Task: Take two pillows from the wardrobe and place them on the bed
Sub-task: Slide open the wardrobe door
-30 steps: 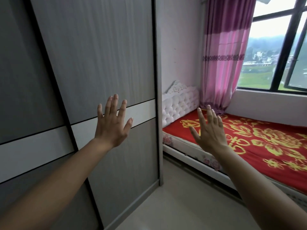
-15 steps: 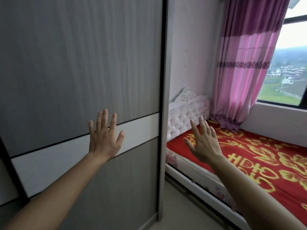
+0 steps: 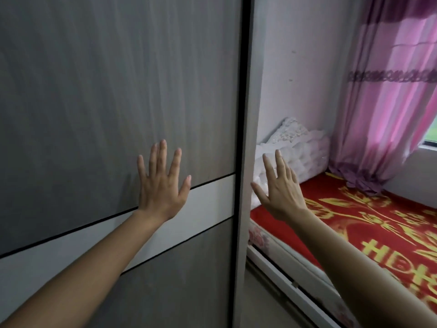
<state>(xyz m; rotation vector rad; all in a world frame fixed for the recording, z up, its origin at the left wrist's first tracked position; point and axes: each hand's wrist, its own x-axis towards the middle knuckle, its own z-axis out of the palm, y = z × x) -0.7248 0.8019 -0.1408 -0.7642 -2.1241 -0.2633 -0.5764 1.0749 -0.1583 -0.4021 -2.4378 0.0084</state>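
The grey wardrobe [image 3: 94,102] fills the left half of the view, its sliding door with a white band closed, so no pillows show. My left hand [image 3: 162,185] is raised with fingers spread, flat against or just in front of the door near the white band. My right hand [image 3: 280,188] is held up, empty and with fingers apart, just right of the wardrobe's edge. Behind it lies the bed [image 3: 369,233] with a red cover patterned in gold.
A white tufted headboard [image 3: 305,152] stands against the pale wall at the bed's far end. Pink and purple curtains [image 3: 387,102] hang at the right beside a window. A narrow strip of floor [image 3: 257,311] runs between wardrobe and bed frame.
The view has moved closer to the wardrobe and turned left, so the window has almost left the frame. Both hands stay raised and spread, the left now at the door's white band.
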